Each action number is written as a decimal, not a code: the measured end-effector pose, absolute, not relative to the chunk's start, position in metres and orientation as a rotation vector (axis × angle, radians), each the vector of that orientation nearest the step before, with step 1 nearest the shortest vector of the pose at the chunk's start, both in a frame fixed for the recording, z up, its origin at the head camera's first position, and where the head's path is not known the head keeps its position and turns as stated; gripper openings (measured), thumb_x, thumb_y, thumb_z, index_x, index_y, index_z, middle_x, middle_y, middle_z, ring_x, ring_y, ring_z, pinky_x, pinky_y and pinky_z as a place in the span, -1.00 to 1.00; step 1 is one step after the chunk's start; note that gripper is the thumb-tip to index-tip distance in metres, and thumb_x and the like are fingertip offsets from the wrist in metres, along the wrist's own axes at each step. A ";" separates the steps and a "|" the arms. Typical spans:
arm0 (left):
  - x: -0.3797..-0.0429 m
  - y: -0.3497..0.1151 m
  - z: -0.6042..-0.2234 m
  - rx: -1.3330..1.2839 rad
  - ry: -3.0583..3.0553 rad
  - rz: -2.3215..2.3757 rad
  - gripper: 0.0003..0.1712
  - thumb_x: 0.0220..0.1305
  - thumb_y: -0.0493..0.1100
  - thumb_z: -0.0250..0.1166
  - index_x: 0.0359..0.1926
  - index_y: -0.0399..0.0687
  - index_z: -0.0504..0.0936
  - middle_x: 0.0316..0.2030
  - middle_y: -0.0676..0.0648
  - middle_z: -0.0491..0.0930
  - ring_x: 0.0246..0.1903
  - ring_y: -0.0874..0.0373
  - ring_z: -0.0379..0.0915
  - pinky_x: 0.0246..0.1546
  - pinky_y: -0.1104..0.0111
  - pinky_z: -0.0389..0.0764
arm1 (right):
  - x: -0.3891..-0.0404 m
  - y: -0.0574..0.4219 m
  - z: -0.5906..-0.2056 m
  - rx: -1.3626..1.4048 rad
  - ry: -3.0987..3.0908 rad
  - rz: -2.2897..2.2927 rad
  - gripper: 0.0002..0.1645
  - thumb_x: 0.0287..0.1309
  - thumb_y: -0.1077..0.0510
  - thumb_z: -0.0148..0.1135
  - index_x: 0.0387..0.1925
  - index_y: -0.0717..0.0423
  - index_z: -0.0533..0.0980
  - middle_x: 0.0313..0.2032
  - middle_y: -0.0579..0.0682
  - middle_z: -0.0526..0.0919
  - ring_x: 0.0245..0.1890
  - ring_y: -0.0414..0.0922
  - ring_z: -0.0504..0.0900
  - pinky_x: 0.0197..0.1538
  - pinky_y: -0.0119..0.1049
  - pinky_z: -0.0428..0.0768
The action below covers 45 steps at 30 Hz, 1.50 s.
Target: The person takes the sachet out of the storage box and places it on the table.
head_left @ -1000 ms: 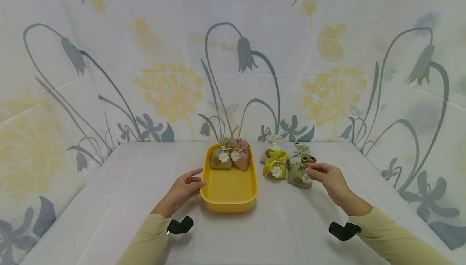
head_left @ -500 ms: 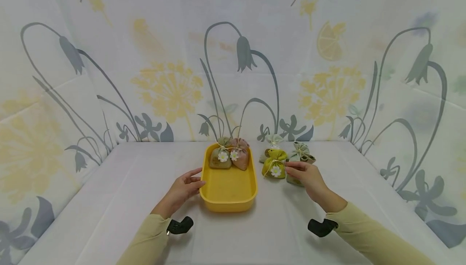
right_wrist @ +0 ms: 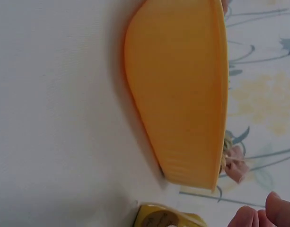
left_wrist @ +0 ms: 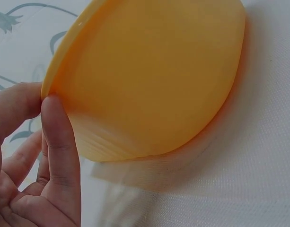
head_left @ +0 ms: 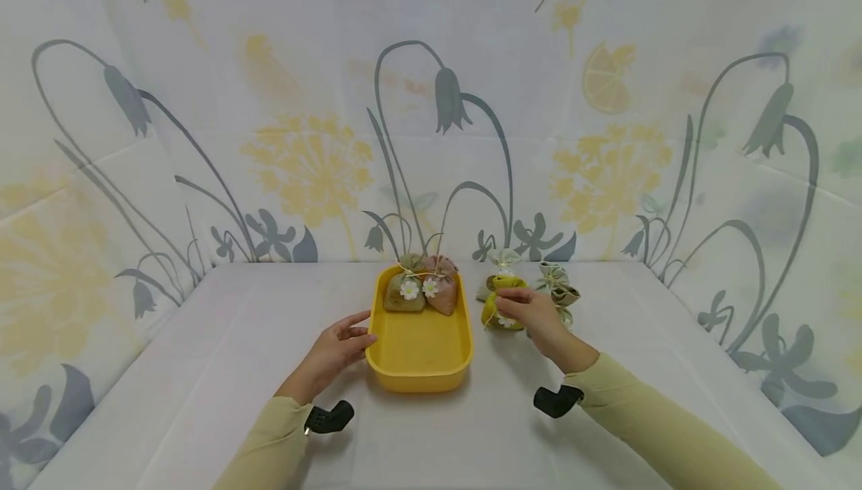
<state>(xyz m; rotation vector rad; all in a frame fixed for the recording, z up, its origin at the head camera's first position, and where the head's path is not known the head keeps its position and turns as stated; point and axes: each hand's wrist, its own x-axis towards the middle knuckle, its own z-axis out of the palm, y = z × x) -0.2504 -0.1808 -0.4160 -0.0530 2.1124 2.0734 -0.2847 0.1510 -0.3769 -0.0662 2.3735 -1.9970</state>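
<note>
My left hand pinches the left rim of a yellow plastic tub between thumb and fingers; the left wrist view shows the thumb against its outer wall. Inside the tub's far end lean a green drawstring pouch and a pink drawstring pouch, each with a white flower. My right hand is at a yellow-green drawstring pouch and partly covers it. In the right wrist view the right fingertips show no cloth between them, above the pouch's labelled side.
Behind the yellow-green pouch stands a pale pouch. To its right are another pale pouch and an olive-green pouch, partly hidden by my right hand. A flower-printed cloth backdrop rises behind the white table surface.
My right hand has moved left from the olive-green pouch, which stays standing, to the yellow-green one. The left hand keeps its hold on the tub's rim.
</note>
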 end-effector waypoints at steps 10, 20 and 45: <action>-0.251 -0.182 -0.416 -0.048 2.104 2.075 -0.36 0.23 -0.28 0.24 0.32 -0.15 0.28 -0.04 -0.21 0.41 -0.20 0.09 0.48 -0.16 0.33 0.57 | -0.302 0.114 -0.359 -0.149 2.352 -1.981 -0.59 0.21 0.22 0.18 0.06 0.38 0.46 -0.06 0.21 0.56 -0.08 0.05 0.57 0.07 -0.10 0.47; -0.251 -0.182 -0.416 -0.056 2.101 2.072 -0.37 0.22 -0.28 0.25 0.31 -0.15 0.29 -0.06 -0.20 0.41 -0.20 0.05 0.46 -0.18 0.35 0.57 | -0.320 0.085 -0.349 -0.153 2.415 -1.877 -0.56 0.20 0.12 0.21 0.07 0.25 0.49 0.01 0.14 0.54 0.06 0.04 0.46 0.16 0.04 0.33; -0.252 -0.184 -0.416 -0.074 2.097 2.079 -0.34 0.19 -0.25 0.29 0.31 -0.12 0.31 -0.06 -0.19 0.40 -0.24 0.07 0.45 -0.21 0.37 0.57 | -0.354 0.059 -0.356 -0.067 2.464 -1.753 -0.66 0.17 0.31 0.19 -0.01 0.39 0.51 0.00 0.26 0.50 0.00 0.12 0.48 0.07 -0.13 0.47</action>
